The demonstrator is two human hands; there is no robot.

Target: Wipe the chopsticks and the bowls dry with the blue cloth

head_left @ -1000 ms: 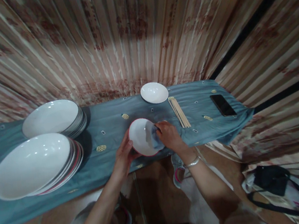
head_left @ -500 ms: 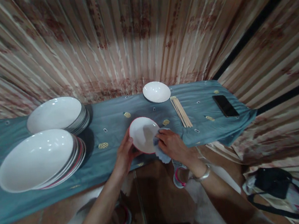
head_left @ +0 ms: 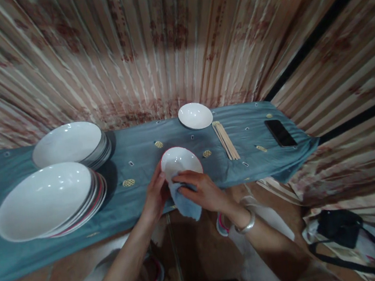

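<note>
A white bowl with a red outer side point(head_left: 184, 157) is held at the table's front edge, its inside facing up towards me. My left hand point(head_left: 155, 191) grips it by its left side, thumb at the rim. In my right hand point(head_left: 201, 188) is a light blue cloth point(head_left: 186, 203), pressed against the near left part of the bowl's rim and inside. The cloth's lower end hangs below the bowl. A silver bangle sits on my right wrist.
Two stacks of white bowls, a rear stack point(head_left: 67, 143) and a front stack point(head_left: 45, 200), stand on the left. Beyond my hands are a single white bowl point(head_left: 195, 115), several wooden chopsticks point(head_left: 226, 141) and a black phone point(head_left: 280, 132) on the blue tablecloth point(head_left: 139, 142). A pleated curtain point(head_left: 160, 46) hangs behind.
My right hand has moved the cloth from the bowl's right rim leftward to its near left side. My left hand keeps its grip on the bowl, almost unmoved.
</note>
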